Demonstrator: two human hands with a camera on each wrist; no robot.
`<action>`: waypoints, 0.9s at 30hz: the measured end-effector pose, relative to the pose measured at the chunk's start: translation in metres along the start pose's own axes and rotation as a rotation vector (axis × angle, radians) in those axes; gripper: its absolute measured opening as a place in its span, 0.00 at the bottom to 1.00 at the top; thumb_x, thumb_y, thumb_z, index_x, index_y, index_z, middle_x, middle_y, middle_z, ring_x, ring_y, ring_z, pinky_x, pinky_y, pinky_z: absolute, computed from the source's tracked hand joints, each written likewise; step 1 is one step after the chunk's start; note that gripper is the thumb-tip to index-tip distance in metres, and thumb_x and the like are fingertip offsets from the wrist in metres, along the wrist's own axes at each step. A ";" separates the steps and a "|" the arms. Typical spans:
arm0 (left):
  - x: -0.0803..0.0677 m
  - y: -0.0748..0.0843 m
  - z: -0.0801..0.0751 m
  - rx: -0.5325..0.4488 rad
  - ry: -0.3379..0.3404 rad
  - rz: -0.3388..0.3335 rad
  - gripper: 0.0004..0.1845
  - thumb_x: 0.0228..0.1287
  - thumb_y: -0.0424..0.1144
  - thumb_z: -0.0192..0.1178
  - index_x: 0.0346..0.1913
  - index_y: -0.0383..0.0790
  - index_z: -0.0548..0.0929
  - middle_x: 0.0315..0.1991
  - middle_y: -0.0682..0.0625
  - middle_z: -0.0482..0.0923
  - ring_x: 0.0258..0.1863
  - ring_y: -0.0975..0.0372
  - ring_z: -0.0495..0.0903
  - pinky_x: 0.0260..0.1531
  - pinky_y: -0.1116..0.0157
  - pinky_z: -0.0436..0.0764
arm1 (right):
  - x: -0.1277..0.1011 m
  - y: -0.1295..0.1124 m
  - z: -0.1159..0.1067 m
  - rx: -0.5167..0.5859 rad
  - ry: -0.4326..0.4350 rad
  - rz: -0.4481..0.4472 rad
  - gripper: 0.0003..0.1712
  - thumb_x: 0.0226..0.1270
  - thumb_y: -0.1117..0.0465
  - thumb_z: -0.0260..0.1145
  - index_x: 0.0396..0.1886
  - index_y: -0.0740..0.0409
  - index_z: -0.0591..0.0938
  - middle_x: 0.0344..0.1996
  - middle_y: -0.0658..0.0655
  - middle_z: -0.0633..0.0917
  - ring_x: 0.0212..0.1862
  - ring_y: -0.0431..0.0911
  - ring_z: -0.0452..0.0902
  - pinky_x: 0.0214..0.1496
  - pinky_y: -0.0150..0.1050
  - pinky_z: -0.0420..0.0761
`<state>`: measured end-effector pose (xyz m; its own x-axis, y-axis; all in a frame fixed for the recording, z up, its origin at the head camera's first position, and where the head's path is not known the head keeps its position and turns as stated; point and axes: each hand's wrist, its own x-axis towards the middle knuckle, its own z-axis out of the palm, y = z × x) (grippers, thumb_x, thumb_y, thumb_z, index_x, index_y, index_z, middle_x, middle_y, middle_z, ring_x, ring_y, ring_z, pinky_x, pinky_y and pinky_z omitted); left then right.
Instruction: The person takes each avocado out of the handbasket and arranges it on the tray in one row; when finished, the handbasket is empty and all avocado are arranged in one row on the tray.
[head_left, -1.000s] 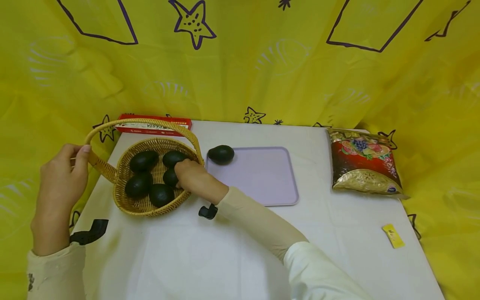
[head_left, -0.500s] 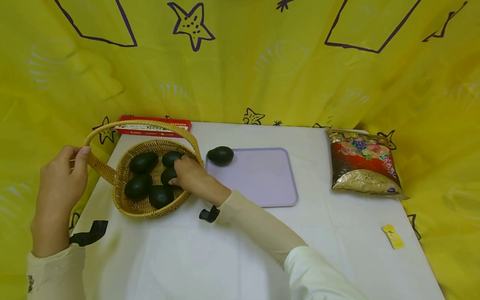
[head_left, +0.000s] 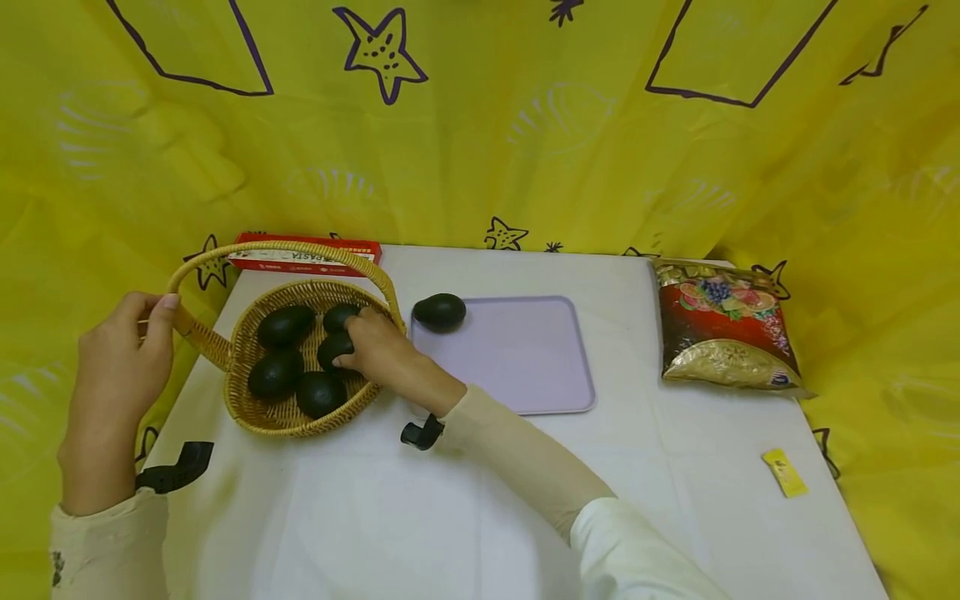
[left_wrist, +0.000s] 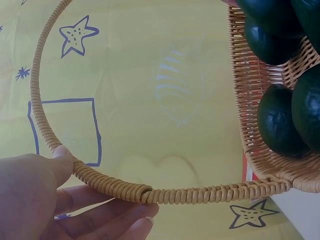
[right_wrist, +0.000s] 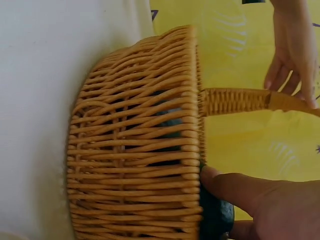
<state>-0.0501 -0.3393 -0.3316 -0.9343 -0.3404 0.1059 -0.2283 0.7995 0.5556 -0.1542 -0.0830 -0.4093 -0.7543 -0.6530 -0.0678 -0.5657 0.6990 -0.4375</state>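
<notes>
On the white cloth-covered surface (head_left: 465, 500), left hand (head_left: 120, 367) pinches the woven wicker basket's (head_left: 255, 408) arched handle (left_wrist: 190, 194). Right hand (head_left: 382, 354) fingers curl round a dark green avocado (head_left: 333, 348) inside it. Best lifted straight up, clear of the rim, basket steadied. Lilac tray (head_left: 525, 358) just beside; yellow starred drape (head_left: 480, 125) behind.

Head view: high, looking forward and down across table. Wrist views: close, from opposite sides. All share wicker basket (head_left: 300, 358) (left_wrist: 265, 150) (right_wrist: 140, 140).
</notes>
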 end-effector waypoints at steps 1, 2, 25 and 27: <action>0.000 0.000 0.000 0.000 0.000 -0.001 0.33 0.87 0.56 0.38 0.66 0.25 0.73 0.63 0.18 0.74 0.63 0.23 0.72 0.58 0.24 0.70 | -0.001 0.000 -0.002 0.012 0.003 0.001 0.26 0.72 0.45 0.73 0.57 0.60 0.83 0.49 0.55 0.81 0.47 0.42 0.77 0.47 0.31 0.79; 0.000 0.000 0.000 -0.001 0.001 -0.001 0.33 0.87 0.56 0.38 0.66 0.25 0.73 0.63 0.18 0.74 0.63 0.23 0.72 0.58 0.24 0.70 | -0.003 -0.001 -0.004 0.022 0.005 0.001 0.27 0.72 0.45 0.73 0.58 0.59 0.83 0.50 0.55 0.81 0.48 0.42 0.77 0.47 0.31 0.79; 0.000 -0.001 0.001 0.018 0.012 0.000 0.33 0.87 0.56 0.38 0.66 0.25 0.72 0.63 0.17 0.73 0.63 0.23 0.71 0.58 0.25 0.70 | -0.075 0.033 -0.059 0.246 -0.027 -0.138 0.33 0.71 0.47 0.75 0.68 0.58 0.81 0.62 0.56 0.82 0.63 0.46 0.77 0.65 0.36 0.79; 0.001 0.000 0.001 0.014 0.007 -0.001 0.34 0.87 0.56 0.38 0.67 0.25 0.72 0.63 0.17 0.73 0.63 0.23 0.71 0.58 0.24 0.70 | -0.083 0.046 -0.064 0.278 -0.010 -0.143 0.31 0.70 0.48 0.76 0.67 0.57 0.82 0.59 0.55 0.83 0.60 0.46 0.77 0.63 0.38 0.80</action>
<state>-0.0509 -0.3395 -0.3324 -0.9320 -0.3450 0.1115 -0.2332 0.8059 0.5442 -0.1394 0.0218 -0.3663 -0.6695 -0.7428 0.0044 -0.5524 0.4939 -0.6715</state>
